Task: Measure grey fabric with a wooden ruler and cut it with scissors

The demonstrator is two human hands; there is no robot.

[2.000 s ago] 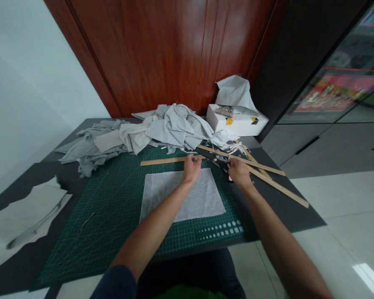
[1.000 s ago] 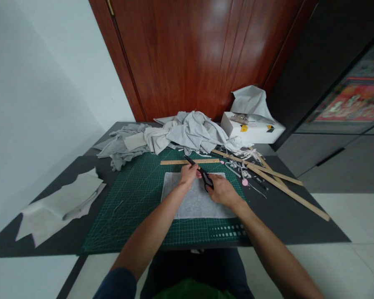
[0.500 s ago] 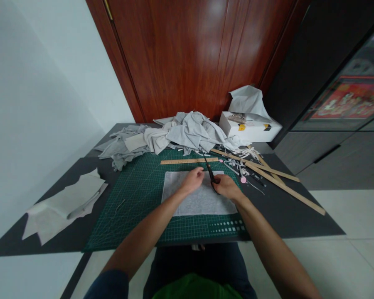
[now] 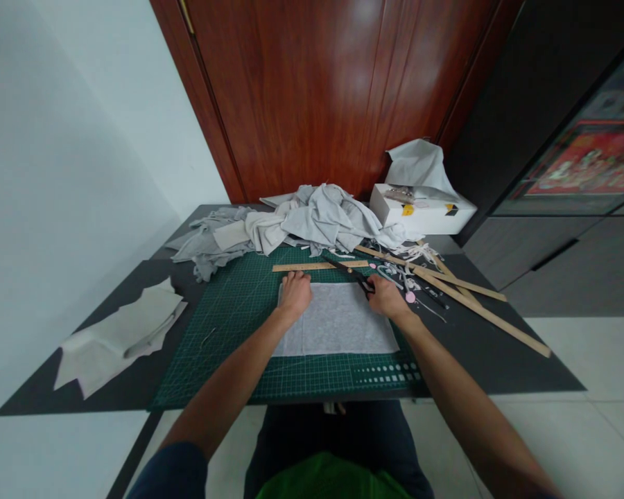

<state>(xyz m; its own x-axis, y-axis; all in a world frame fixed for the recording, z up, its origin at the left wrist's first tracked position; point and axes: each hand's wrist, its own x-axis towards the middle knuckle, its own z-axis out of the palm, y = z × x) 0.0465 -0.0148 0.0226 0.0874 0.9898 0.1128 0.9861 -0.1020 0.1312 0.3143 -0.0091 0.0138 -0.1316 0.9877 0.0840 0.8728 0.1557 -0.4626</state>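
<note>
A rectangle of light grey cloth [image 4: 343, 326] lies flat on the green cutting mat [image 4: 229, 333]. My left hand [image 4: 295, 294] rests over the cloth's far left corner, palm down, its fingers stretched toward the wooden ruler [image 4: 291, 267]. In my right hand [image 4: 387, 298] is a pair of dark scissors [image 4: 362, 278], gripped by the handles near the cloth's far right corner. Their blades point away to the left and cross over the ruler.
A heap of crumpled grey fabric [image 4: 327, 215] lines the back, with a white box [image 4: 426, 211] beside it. Long wooden strips [image 4: 478, 312] cross at the right among cords and small tools. Pale cut pieces [image 4: 114, 339] lie at the left.
My left hand has moved left to the cloth's far left corner. My right hand has shifted slightly right and away, and the scissors have swung lower and more leftward.
</note>
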